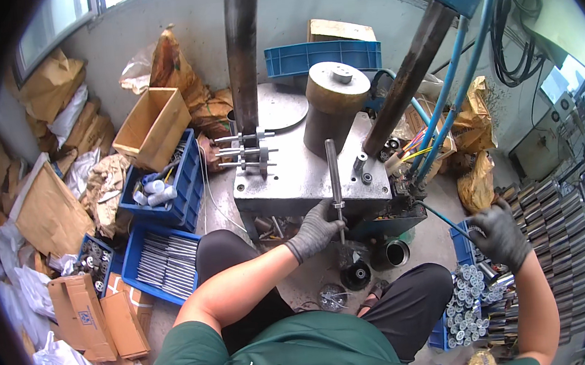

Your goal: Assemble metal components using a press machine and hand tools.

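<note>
My left hand (319, 230), in a dark grey knitted glove, is closed around the thin lower part of an upright metal rod (334, 179). The rod has a thicker dark upper section and a ring partway down, and it stands at the front edge of a steel press table (292, 182). Off to the right, my gloved right hand (502, 237) is closed on the outer end of a slim dark lever (445, 216) coming from the machine. Behind the rod rises a thick metal cylinder (335, 109) with a flat round top.
Dark posts (245, 54) flank the table. Metal fixtures (251, 151) stand on its left side. At left, a blue bin (130, 270) holds several metal rods. Stacked metal tubes (556, 250) and clear round parts (467, 306) lie at right. An open metal cup (392, 251) sits below the table.
</note>
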{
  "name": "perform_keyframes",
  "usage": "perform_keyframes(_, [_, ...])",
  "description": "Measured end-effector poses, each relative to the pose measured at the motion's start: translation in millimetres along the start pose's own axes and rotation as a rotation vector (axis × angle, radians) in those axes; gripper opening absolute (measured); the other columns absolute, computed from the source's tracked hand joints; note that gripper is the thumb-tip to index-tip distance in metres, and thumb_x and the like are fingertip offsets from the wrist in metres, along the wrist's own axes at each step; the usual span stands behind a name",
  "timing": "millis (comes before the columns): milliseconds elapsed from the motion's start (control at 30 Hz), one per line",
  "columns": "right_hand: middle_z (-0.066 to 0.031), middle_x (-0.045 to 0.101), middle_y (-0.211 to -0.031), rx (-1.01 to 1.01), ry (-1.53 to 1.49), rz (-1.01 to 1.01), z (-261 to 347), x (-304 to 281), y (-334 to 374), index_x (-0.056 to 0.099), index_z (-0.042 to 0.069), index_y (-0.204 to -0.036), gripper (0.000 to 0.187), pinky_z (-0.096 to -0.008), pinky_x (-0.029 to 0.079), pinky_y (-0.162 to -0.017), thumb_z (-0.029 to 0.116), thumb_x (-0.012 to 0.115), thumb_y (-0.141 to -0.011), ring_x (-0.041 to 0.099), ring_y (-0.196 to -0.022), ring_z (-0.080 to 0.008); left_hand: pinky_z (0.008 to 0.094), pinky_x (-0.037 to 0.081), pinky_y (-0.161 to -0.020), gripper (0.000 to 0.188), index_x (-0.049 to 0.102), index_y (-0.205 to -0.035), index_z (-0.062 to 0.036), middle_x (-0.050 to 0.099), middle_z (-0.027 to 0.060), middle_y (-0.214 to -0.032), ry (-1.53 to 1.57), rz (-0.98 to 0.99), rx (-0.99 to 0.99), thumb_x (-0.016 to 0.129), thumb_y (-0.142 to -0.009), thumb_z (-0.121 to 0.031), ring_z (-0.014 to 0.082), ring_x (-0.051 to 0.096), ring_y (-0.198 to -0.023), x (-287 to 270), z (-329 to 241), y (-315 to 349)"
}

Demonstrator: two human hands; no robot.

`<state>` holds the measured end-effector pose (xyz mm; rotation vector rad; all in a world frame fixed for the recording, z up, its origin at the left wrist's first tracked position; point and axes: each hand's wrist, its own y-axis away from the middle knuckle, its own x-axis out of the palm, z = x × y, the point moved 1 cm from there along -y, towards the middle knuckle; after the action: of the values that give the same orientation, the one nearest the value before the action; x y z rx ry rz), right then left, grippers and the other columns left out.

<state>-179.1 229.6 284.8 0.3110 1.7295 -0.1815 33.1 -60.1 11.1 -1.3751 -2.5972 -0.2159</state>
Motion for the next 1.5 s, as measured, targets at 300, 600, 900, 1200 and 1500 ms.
perform_keyframes(300, [-0.0156,0.067,-0.099,0.081,-0.009,-0.633,-22,35,31,0.067,0.005,-0.098,0.017,-0.0477,0.046,-0.1,0.006,0.072,-0.083,0.064,-0.097,-0.0375,0.0308,0.059,-0.075,0.061,0.035,-0.154,-0.01,0.055,0.0041,-0.101,-0.412,-0.069,0.661,0.06,-0.099,0.003,0.0147,0.063,-0.094,-19,-133,-51])
perform_keyframes(600, [-0.0194,0.067,-0.122,0.178,-0.167,-0.989,-55,-23,-60,0.067,0.001,-0.122,0.054,-0.0447,0.054,-0.093,0.043,0.076,-0.089,0.067,-0.111,-0.0393,0.0363,0.064,-0.074,0.046,0.035,-0.138,-0.0041,0.062,0.0156,-0.1,-0.273,-0.246,0.907,0.049,-0.097,0.011,0.0248,0.071,-0.081,-27,-270,-193])
perform_keyframes(900, [-0.0198,0.072,-0.104,0.371,-0.196,-0.676,-91,-7,-86,0.074,0.005,-0.106,0.029,-0.0445,0.055,-0.089,0.029,0.065,-0.093,0.07,-0.1,-0.0366,0.0353,0.065,-0.068,0.034,0.048,-0.126,-0.0026,0.064,0.0136,-0.095,-0.573,-0.402,0.644,0.056,-0.094,0.008,0.0243,0.072,-0.082,-25,-299,-233])
perform_keyframes(1200, [-0.018,0.071,-0.097,0.364,-0.193,-0.6,-65,-2,-50,0.072,0.005,-0.099,0.02,-0.0454,0.055,-0.085,0.022,0.064,-0.094,0.069,-0.094,-0.0378,0.0392,0.056,-0.078,0.034,0.058,-0.123,-0.0079,0.069,0.0116,-0.089,-1.079,-0.405,0.74,0.065,-0.091,-0.004,0.0252,0.07,-0.086,-6,-307,-226])
perform_keyframes(1500, [-0.0195,0.071,-0.113,0.144,-0.354,-0.158,-8,47,56,0.071,0.003,-0.111,0.034,-0.0458,0.057,-0.088,0.023,0.068,-0.085,0.07,-0.1,-0.0393,0.0363,0.063,-0.076,0.042,0.054,-0.134,-0.0119,0.072,0.0118,-0.091,-0.979,-0.386,0.694,0.067,-0.094,-0.009,0.0237,0.075,-0.086,-20,-302,-233])
